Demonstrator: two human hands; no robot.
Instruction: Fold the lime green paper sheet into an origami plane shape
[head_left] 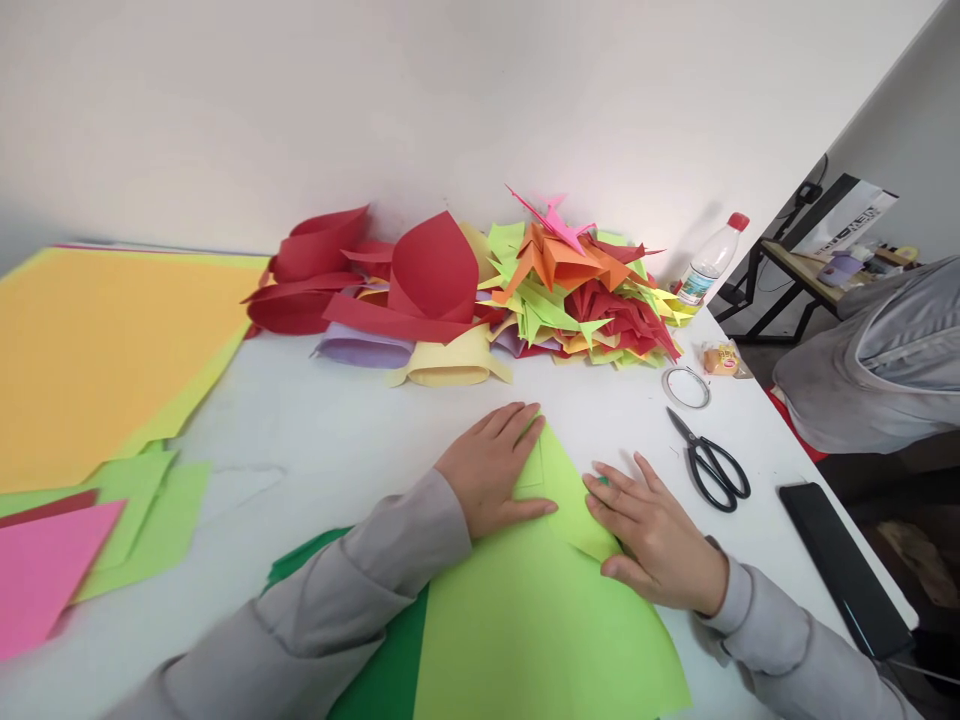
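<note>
A light green paper sheet [540,610] lies on the white table [315,440] in front of me, its far corner folded to a point. My left hand [491,470] lies flat on the left side of that fold, fingers stretched out and pressing down. My right hand [652,535] rests on the right folded flap, fingers spread flat along its edge. A dark green sheet [382,670] lies under the light green one.
A heap of folded coloured paper shapes [525,290] sits at the back by the wall. Large orange and yellow sheets [90,350] lie left, a pink sheet [37,570] nearer. Scissors [709,465], a tape ring [686,387], a bottle [709,262] and a black phone [844,565] lie right.
</note>
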